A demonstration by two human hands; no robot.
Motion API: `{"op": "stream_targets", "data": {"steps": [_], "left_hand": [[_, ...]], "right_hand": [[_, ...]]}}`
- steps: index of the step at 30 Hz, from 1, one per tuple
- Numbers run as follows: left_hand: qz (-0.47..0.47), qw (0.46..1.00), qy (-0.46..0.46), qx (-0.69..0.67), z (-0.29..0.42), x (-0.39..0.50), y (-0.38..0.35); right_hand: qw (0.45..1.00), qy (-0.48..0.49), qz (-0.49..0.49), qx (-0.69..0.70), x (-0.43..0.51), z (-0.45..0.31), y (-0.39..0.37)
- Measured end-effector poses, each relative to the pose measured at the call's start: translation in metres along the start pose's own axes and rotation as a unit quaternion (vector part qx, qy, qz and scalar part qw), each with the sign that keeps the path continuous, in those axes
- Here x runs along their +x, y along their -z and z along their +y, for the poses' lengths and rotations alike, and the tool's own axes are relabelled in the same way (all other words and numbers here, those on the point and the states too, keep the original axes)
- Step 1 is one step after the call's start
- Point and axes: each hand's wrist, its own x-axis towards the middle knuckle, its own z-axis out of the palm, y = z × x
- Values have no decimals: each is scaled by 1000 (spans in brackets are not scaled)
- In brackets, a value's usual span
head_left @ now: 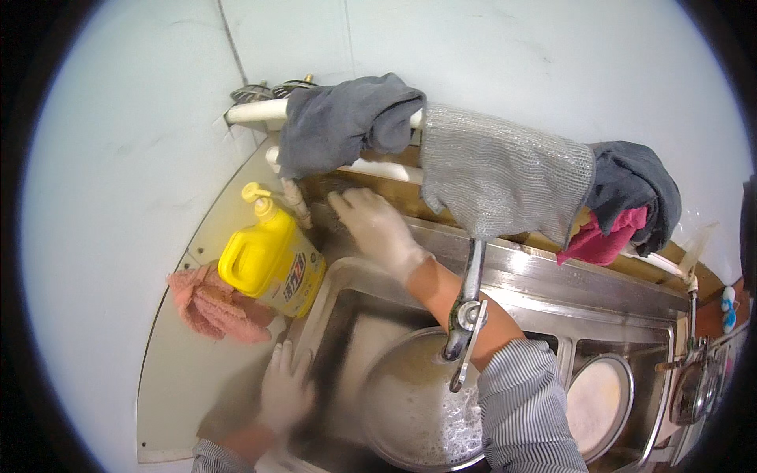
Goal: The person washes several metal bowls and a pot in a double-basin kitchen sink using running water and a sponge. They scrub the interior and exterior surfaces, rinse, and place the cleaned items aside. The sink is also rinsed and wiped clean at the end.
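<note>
My left hand (286,384), in a thin whitish glove, rests at the left rim of the stainless steel sink (337,284), its fingers apart and nothing seen in it. My right hand (375,227), gloved likewise, reaches across to the back left corner of the sink. Its fingertips are by something dark and blurred; whether it grips this I cannot tell. Beneath my right forearm a large round metal basin (408,402) with sudsy water stands in the sink. A metal faucet (470,295) hangs over it. The yellow pump bottle (278,260) stands between my hands, to their left.
A pink cloth (219,304) lies left of the bottle. Grey cloths (349,124), a silvery mesh cloth (502,171) and a red cloth (609,236) hang from a white pipe rail (257,111). Another basin (597,402) sits in the right sink bowl.
</note>
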Motion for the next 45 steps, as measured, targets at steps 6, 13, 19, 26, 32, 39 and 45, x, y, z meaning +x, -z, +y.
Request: {"op": "stream_targets", "data": {"steps": [6, 13, 19, 26, 32, 39, 45], "left_hand": [[32, 999, 8, 28, -8, -5, -8], [30, 1000, 1, 9, -8, -8, -3], [42, 999, 7, 12, -6, -7, -11], [46, 999, 8, -9, 1, 5, -6], [11, 998, 45, 30, -7, -17, -16], [29, 999, 12, 15, -5, -6, -30], [-9, 999, 26, 38, -6, -13, -26]], "right_hand": [[992, -28, -105, -61, 28, -14, -9], [977, -119, -135, -110, -76, 23, 105], [987, -34, -147, -63, -15, -5, 37], [951, -70, -251, -165, -130, -13, -28], [937, -282, -183, -90, -259, 23, 122], [873, -460, -71, -144, -321, 26, 229], [924, -350, -107, -107, -261, 3, 133]]}}
